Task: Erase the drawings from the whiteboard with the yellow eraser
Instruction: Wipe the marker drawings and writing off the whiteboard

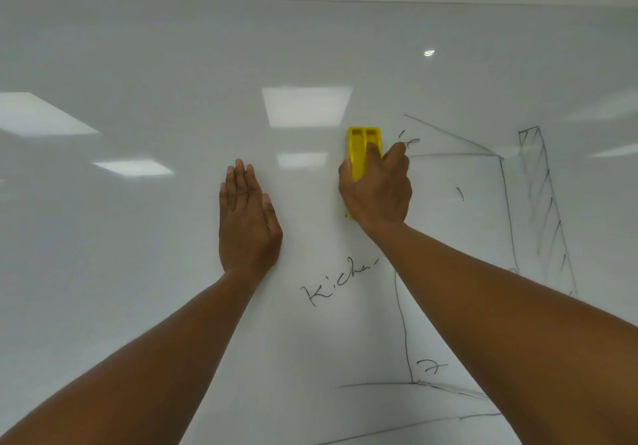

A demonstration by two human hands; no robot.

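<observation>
right grip (376,187) clasps yellow eraser (362,149) on whiteboard (138,237) | left grip (247,217) flat

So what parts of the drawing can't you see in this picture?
Head view only:
- End of the handwritten word: covered by the right forearm.
- Lower half of the yellow eraser: hidden under the right hand.
- Bottom lines of the drawing: cut off by the frame's lower edge.
- Small scribble beside the eraser: too small to read.

Whiteboard (172,47): smooth, glossy surface that mirrors the ceiling light panels. Eraser (362,148): yellow, appears to be hard moulded plastic with a slight sheen and two recessed grooves. Drawings (538,203): thin, dark, matt marker lines.
</observation>
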